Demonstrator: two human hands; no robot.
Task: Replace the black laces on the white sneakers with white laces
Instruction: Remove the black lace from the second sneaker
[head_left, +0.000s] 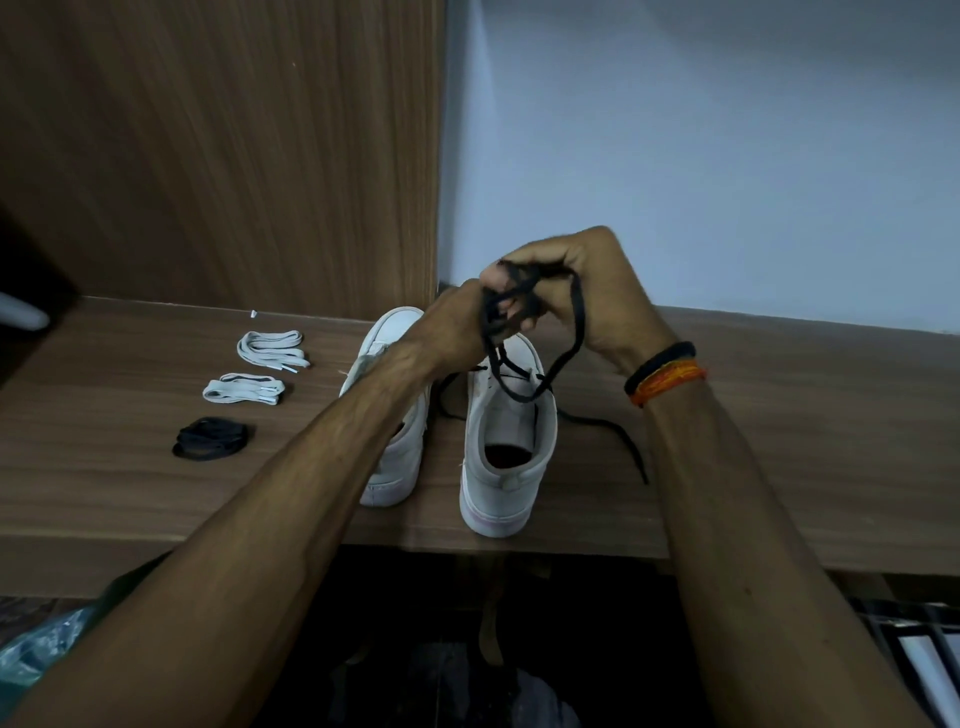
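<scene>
I am seeing no readable text, label, brand, number or sign anywhere in this view; the surfaces are showing plain, with nothing legible on them.

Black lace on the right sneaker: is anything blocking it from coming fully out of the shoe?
No separate object blocks it. The thin black lace is bunched in both hands, left hand and right hand, but it seems still threaded through the white right sneaker, near the top eyelets. One loose end trails over the wooden shelf.
</scene>
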